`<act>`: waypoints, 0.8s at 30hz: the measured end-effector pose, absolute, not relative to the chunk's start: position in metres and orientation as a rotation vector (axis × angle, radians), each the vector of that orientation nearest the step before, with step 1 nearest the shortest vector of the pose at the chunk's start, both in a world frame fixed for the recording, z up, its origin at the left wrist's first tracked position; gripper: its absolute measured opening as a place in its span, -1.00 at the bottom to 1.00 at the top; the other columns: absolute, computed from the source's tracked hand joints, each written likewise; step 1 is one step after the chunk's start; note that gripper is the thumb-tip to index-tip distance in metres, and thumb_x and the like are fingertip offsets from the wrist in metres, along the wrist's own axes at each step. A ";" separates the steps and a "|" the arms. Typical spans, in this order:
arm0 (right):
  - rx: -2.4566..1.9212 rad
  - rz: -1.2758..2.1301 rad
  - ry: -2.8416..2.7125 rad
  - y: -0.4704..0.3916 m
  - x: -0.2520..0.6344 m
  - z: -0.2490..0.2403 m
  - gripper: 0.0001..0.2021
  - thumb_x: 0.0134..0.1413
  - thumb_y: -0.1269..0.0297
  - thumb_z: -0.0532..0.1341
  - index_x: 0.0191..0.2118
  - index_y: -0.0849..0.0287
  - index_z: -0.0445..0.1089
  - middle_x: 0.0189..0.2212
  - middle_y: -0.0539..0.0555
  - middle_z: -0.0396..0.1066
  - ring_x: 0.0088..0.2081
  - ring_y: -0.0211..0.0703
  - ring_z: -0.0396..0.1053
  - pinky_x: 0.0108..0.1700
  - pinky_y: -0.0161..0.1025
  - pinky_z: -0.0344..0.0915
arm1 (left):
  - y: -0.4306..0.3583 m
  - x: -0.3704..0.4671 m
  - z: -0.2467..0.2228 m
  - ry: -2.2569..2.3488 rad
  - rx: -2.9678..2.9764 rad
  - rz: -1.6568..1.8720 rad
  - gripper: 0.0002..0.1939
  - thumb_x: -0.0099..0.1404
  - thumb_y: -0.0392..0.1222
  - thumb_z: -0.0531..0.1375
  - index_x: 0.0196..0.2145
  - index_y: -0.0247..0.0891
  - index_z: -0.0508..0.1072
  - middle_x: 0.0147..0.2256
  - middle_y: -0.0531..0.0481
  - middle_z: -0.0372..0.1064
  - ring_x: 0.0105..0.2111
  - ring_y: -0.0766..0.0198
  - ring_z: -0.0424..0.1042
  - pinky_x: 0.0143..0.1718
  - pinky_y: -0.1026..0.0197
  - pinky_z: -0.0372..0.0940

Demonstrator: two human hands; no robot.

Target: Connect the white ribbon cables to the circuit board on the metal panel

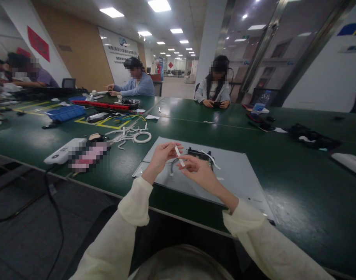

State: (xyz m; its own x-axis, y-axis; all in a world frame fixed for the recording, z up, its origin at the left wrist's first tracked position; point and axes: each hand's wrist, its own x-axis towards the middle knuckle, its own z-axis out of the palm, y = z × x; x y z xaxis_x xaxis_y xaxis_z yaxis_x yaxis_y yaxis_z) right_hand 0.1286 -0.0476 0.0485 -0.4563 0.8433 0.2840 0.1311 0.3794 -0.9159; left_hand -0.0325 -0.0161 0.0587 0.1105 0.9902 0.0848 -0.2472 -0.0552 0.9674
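Between my hands is a short white strip (179, 156), tilted over a light grey panel (239, 179). My left hand (163, 155) pinches its upper end. At the lower end, the fingers of my right hand (199, 171) are closed on the strip. Just behind my right hand a black part (199, 152) lies on the panel, partly hidden by the hand. A white curved strip (213, 159) lies across that part. Below my left fingertips a grey cable (172, 167) curves on the panel.
Left of the panel lie a white ring (142, 137) like a tape roll, several white scraps (125, 136), a pink blurred item (90, 157) and a white device (65, 151). Farther off are a blue tray (65, 113) and a bottle (262, 102). Several people sit around the green table (178, 116).
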 end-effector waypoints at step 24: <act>-0.910 -0.191 -2.315 -0.040 0.152 0.044 -0.61 0.10 0.46 0.03 0.07 0.15 0.25 0.05 0.17 0.22 0.11 -0.06 0.12 0.11 0.01 0.13 | 0.016 -0.015 0.052 0.898 1.342 1.091 -0.73 -0.02 -0.15 0.27 -0.38 -0.41 0.46 -0.50 -0.02 0.39 -0.52 0.41 0.35 -0.46 0.35 0.26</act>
